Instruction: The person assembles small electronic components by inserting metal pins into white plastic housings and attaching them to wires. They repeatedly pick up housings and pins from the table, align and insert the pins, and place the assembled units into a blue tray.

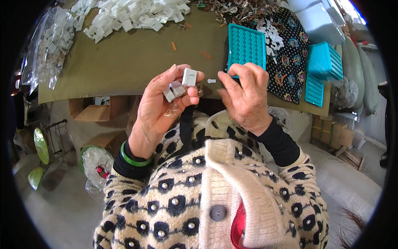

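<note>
My left hand [152,101] is curled round a few small white plastic cases. One white case [190,77] is raised between the thumb and fingers, and another case [174,91] rests against the palm. Thin, clear, loop-like pieces [171,110] hang at the lower fingers. To its right, my right hand [248,97] is held with thumb and index finger close together. Whatever is in that pinch, if anything, is too small to make out. A small white tab [212,81] lies between the hands, near the table's front edge.
Beyond my right hand lies a teal tray with rows of dimples [247,45]. White pieces [270,36] are scattered on a dark patterned cloth [293,62]. White cases [134,16] are heaped at the back; a clear bag [56,45] is at left. Teal trays [324,61] are stacked right.
</note>
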### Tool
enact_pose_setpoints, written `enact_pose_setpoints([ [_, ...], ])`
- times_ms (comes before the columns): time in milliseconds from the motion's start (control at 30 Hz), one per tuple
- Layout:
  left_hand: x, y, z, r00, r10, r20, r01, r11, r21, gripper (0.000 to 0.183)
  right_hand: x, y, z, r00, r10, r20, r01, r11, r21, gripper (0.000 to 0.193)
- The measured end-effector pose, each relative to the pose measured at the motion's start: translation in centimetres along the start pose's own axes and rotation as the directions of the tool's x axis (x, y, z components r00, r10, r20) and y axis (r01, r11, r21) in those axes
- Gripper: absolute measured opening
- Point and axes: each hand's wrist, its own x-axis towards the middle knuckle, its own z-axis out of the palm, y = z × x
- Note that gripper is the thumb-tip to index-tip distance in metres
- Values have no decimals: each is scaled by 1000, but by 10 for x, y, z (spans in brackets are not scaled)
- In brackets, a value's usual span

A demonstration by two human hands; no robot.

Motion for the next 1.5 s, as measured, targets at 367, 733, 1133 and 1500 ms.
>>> enact_pose_setpoints([
  [367, -8, 1, 0, 998, 51, -41, -46, 993, 105, 24, -19, -26, 22, 998, -51, 28, 50, 998, 35, 30],
  [733, -29, 39, 22, 957, 247, -150, -193, 933, 305, 12, -10, 71, -36, 945, 183, -270, -262, 918, -297, 7],
  [1133, -60, 286, 49, -90, 857, 508, -487, -483, 728, 11, -49, 107, -34, 981, 184, 58, -153, 925, -349, 8],
  [1500, -67, 331, 3, 317, 570, 758, 337, -815, 472, 23, -40, 74, -48, 955, 298, -3, -296, 951, 94, 13],
])
